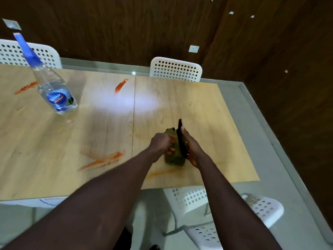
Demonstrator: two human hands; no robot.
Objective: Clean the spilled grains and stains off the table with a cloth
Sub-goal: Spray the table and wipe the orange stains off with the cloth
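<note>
Smearing hazard: left hand [161,143] grips green cloth [173,159] on the bench [207,109] near its front edge; right hand [191,147] pinches a dark strip [180,139] beside it. A soiled cloth may spread the orange stain [106,160].

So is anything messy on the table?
Yes. Orange smears stain the table: one beside the bottle at far left, one near the far middle, and a long one left of the cloth.

Wide bare tabletop [100,127] mid-table, passable. Upright spray bottle [54,89] standing at far left. Close behind far edge, white chair back [175,70]; perforated chair [189,197] tucked under near edge, right.
</note>
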